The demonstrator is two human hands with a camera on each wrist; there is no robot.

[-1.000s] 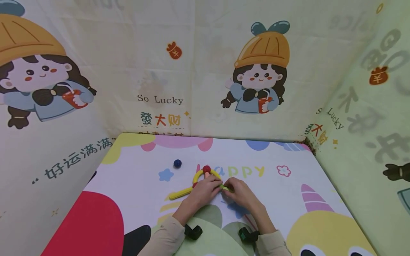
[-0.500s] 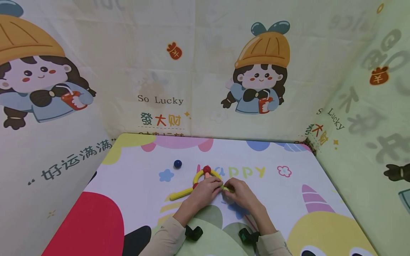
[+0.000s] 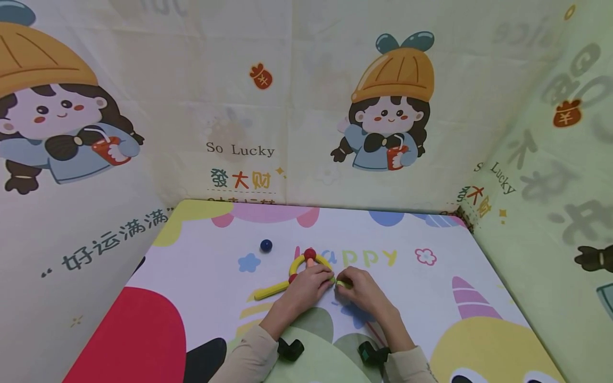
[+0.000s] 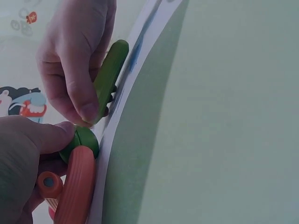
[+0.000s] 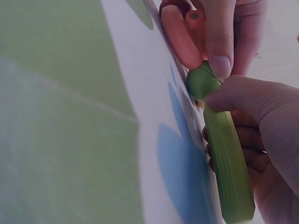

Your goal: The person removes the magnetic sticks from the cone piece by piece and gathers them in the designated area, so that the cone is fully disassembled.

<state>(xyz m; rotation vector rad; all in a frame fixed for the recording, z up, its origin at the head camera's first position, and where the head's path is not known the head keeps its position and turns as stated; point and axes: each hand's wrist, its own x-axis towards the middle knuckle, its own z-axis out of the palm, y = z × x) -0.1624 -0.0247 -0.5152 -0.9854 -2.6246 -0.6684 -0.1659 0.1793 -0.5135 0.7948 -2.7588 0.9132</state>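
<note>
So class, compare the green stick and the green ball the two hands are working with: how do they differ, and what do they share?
Shape: the green stick is long and straight, the green ball round. Size: the green stick is far longer than the green ball. Hold: the right hand pinches the green stick, while the left hand presses its thumb on the green ball, beside an orange stick. Both are green and smooth, and they meet end to ball.

Both hands met fingertip to fingertip, left hand (image 3: 306,290) and right hand (image 3: 362,291) curled, pinching, forearms converging.
</note>
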